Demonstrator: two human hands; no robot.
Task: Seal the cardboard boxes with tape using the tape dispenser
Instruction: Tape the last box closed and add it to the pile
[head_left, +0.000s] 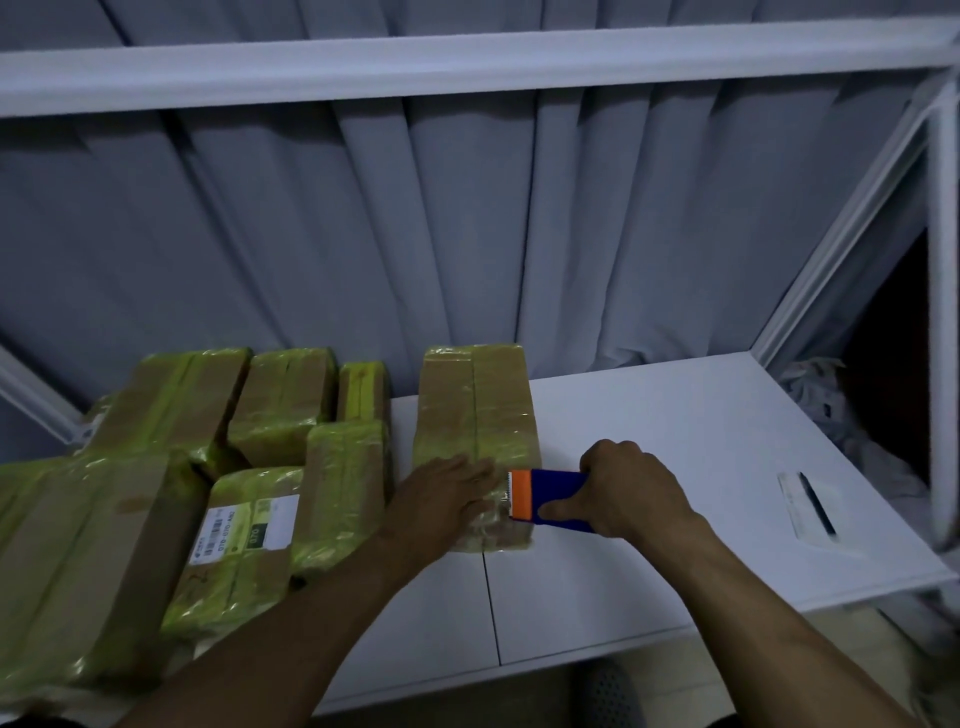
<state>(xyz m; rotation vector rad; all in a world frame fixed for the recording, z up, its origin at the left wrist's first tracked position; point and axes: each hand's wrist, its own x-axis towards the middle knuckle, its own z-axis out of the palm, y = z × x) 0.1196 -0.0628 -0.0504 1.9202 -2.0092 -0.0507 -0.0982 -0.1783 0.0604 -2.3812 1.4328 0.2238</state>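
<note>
A long cardboard box (475, 410) wrapped in yellowish tape lies on the white table (675, 467), running away from me. My left hand (447, 493) lies flat on its near end, fingers straight. My right hand (623, 491) grips a blue tape dispenser (558, 496) with an orange blade end, and that end touches the box's near right edge. The tape roll itself is hidden by my hand.
Several taped boxes (291, 405) are stacked at the left; one (244, 540) bears a white shipping label. A white paper with a dark pen (810, 506) lies at the right. A grey curtain and a white frame (935, 312) close the back and right.
</note>
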